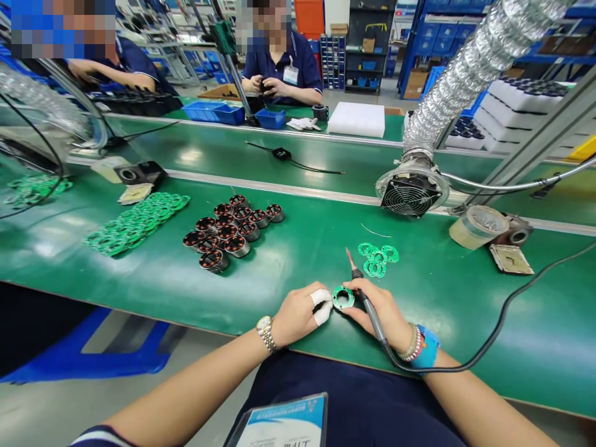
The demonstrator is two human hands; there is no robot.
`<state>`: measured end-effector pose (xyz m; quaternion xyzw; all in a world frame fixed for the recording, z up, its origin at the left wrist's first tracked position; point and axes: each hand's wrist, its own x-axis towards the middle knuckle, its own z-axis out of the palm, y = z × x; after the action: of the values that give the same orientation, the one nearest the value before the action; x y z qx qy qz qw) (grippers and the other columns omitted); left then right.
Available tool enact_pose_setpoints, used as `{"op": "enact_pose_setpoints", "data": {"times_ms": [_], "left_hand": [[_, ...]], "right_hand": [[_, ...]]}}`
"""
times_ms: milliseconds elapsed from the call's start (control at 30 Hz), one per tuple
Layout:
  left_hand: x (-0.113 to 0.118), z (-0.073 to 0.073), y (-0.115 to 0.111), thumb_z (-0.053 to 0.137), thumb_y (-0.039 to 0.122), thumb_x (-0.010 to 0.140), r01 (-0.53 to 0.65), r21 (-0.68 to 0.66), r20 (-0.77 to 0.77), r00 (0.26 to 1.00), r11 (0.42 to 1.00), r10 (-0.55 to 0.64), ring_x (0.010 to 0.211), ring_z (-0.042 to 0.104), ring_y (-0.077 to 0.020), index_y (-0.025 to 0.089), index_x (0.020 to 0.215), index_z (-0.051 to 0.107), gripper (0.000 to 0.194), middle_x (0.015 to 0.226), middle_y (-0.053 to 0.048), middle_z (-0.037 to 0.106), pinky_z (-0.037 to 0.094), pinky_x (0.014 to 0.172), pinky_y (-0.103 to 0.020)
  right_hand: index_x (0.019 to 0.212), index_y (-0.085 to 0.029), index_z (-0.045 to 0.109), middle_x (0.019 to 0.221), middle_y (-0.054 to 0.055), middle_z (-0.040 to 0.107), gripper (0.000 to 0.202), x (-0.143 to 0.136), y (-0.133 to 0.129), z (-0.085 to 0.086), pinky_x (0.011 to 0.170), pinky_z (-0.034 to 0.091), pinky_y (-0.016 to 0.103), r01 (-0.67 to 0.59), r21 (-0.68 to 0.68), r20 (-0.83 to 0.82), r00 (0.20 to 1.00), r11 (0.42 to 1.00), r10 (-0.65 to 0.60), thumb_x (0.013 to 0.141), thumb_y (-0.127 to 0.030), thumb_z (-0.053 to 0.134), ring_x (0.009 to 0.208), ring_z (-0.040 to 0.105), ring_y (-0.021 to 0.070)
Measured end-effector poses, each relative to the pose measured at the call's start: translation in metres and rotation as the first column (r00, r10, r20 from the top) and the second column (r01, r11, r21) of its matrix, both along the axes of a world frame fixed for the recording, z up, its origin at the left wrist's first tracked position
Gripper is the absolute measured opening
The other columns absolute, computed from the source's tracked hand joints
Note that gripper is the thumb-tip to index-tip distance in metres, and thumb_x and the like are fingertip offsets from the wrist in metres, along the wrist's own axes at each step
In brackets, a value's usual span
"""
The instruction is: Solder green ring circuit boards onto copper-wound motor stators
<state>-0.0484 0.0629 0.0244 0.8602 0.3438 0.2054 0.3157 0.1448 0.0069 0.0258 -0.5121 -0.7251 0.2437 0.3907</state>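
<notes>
Your badge [284, 425], nearest. Your left hand [300, 313], fingertips almost together beside the green ring board [337, 292], hold unclear; your right hand [390, 313], thumb and forefinger parted, gripping board and soldering iron [373, 315]. Board: table's [186, 292] near side, right of wound cores [236, 246].

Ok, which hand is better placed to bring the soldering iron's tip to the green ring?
Probably the right hand: it grips the soldering iron, though the tip points away from the green ring. The left hand, in white finger covers, shows no tool.
</notes>
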Motion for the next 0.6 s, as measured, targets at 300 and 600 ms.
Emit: {"op": "enact_pose_setpoints", "data": {"times_ms": [300,600], "left_hand": [[0.006,0.007,-0.012,0.058,0.038,0.077,-0.013,-0.863,0.180,0.927,0.505,0.330,0.053,0.055,-0.0089,0.013,0.076,0.054,0.025,0.064,-0.001,0.059,0.044,0.054,-0.021],[0.011,0.001,-0.002,0.067,0.040,0.069,-0.031,-0.872,0.157,0.927,0.488,0.340,0.049,0.056,-0.0092,0.013,0.069,0.052,0.031,0.057,0.000,0.059,0.045,0.052,-0.021]], "right_hand": [[0.108,-0.020,0.052,0.093,0.006,0.064,0.032,-0.002,-0.001,0.001,0.074,0.049,0.027,0.009,-0.016,-0.017,1.000,1.000,-0.009,0.078,-0.027,0.062,0.082,0.062,0.0161],[0.110,-0.020,0.052,0.092,0.006,0.063,0.033,-0.001,-0.001,-0.001,0.074,0.050,0.027,0.003,-0.006,-0.026,1.000,1.000,-0.003,0.078,-0.025,0.062,0.082,0.061,0.0163]]}}
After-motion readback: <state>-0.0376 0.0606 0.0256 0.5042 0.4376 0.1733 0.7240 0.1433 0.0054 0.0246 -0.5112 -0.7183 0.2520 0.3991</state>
